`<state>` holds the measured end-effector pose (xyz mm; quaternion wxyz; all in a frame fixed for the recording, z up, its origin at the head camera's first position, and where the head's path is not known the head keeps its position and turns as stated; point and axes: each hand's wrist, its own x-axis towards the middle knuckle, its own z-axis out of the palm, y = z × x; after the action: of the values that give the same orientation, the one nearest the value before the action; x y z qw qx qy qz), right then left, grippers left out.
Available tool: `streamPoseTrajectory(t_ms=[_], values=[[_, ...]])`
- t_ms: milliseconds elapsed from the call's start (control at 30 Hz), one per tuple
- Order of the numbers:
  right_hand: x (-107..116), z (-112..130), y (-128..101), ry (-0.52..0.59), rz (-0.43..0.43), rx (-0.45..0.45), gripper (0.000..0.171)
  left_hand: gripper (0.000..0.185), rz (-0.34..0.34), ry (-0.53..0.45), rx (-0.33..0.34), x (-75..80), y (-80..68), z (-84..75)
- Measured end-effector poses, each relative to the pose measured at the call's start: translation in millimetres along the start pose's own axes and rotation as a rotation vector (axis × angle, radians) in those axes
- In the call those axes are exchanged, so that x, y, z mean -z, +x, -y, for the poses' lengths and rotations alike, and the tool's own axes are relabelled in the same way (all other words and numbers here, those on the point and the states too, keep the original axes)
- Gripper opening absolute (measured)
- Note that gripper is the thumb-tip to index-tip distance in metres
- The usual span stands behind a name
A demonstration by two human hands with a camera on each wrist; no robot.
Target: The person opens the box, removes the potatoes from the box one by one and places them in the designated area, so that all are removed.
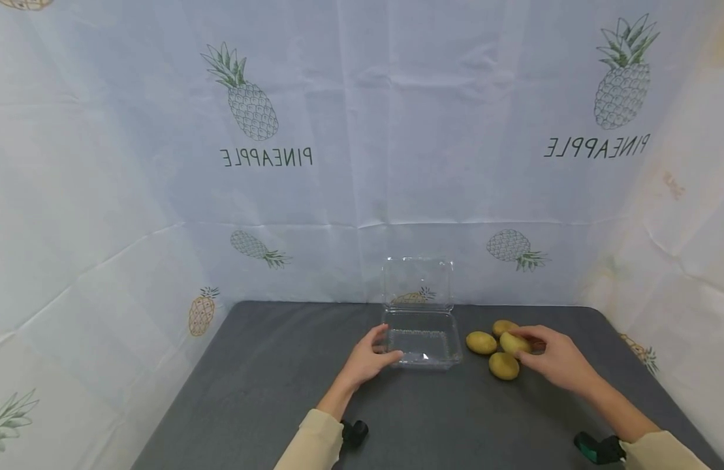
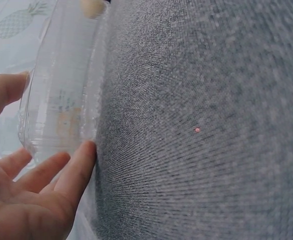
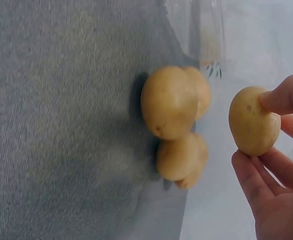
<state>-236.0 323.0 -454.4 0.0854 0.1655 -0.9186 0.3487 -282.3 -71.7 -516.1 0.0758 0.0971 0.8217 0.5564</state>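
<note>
Raised beside several other potatoes, a yellow-skinned potato (image 3: pixel 255 121) is pinched between the thumb and fingers of my right hand (image 1: pixel 558 359). The other potatoes lie bunched on the table, among them a left one (image 1: pixel 481 343), a front one (image 1: pixel 504 367) and a back one (image 1: pixel 503 326). To their left stands a clear plastic clamshell box (image 1: pixel 423 359) with its lid (image 1: pixel 417 281) tipped up at the back. My left hand (image 1: pixel 367 359) is at the box's left side, thumb and fingers spread, fingertips right at its wall.
A dark grey cloth-like surface covers the table (image 1: pixel 267 405). White fabric printed with pineapples (image 1: pixel 362 163) hangs behind and along both sides, close to the table's back edge. Dark devices sit at both wrists, a left one (image 1: pixel 354 433) and a right one (image 1: pixel 598 449).
</note>
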Motion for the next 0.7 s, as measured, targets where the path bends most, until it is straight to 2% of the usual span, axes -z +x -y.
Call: streamPoseTrajectory(t_ms=[467, 700], values=[[4, -31, -2, -0.042, -0.027, -0.119, 0.041, 0.08, 0.003, -0.002, -0.004, -0.7, -0.3, 1.9], [3, -49, 1, -0.075, -0.035, -0.146, 0.042, 0.08, 0.017, -0.01, -0.008, 1.3, 0.0, 1.7]])
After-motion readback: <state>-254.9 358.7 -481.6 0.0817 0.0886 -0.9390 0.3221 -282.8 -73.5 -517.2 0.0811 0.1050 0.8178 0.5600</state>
